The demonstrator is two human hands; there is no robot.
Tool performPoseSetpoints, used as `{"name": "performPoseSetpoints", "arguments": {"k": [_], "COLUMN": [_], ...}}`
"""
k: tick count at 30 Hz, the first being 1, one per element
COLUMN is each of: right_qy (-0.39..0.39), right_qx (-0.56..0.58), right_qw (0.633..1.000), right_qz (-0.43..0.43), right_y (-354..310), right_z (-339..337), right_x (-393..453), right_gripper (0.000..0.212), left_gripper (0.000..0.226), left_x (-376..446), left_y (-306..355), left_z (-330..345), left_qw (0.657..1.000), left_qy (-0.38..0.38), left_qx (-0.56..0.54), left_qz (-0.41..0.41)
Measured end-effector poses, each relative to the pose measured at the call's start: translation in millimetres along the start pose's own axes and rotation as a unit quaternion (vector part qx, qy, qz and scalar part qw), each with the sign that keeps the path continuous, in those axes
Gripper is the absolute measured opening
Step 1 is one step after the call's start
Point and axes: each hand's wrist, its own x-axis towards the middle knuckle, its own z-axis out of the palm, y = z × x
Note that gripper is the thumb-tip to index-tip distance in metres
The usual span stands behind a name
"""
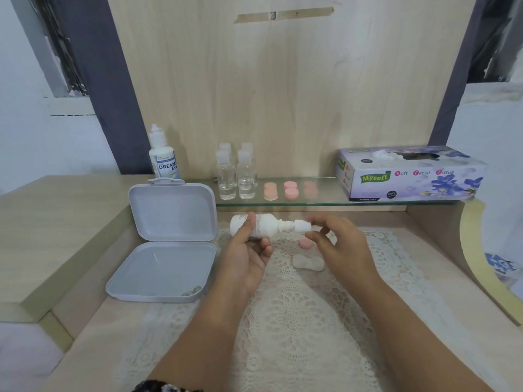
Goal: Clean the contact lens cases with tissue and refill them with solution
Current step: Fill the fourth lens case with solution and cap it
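Observation:
My left hand [250, 250] grips a white solution bottle [264, 225] that lies sideways above the lace mat, neck pointing right. My right hand [336, 239] pinches the bottle's white cap [300, 225], which sits just off the threaded neck. Below the hands a white contact lens case [308, 262] lies open on the mat, and a pink lid [306, 243] lies beside it, partly hidden by my right fingers. On the glass shelf stand several pink lens case lids [291, 189]. A purple tissue box [410, 172] sits at the shelf's right.
An open grey plastic box [169, 244] stands left of the mat, with small items in its bottom corner. A second solution bottle [162, 157] and several small clear bottles [236, 176] stand at the back. The glass shelf edge [311, 204] runs just behind the hands.

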Motion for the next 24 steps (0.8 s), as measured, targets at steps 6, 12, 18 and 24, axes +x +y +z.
{"name": "performPoseSetpoints", "arguments": {"k": [6,12,18,24], "right_qy": [-0.004,-0.042,-0.066,-0.051], "right_qx": [-0.065,-0.082,-0.068,-0.103], "right_qw": [0.996,0.996,0.996,0.993], "right_qz": [-0.058,0.012,0.0,-0.003], "right_y": [8,6,12,9], "right_z": [2,3,4,3], "right_x": [3,4,1,3], "right_gripper": [0.024,0.046,0.016,0.048], "left_gripper": [0.026,0.025,0.026,0.025], "left_x": [-3,-5,-5,-7], "left_y": [-4,-4,-3,-4], "left_z": [2,4,5,5], "left_qw": [0.999,0.999,0.999,0.998], "left_qy": [-0.022,-0.027,-0.027,-0.037], "left_qx": [0.024,0.032,0.032,0.042], "left_qz": [0.007,0.009,0.013,0.014]}}
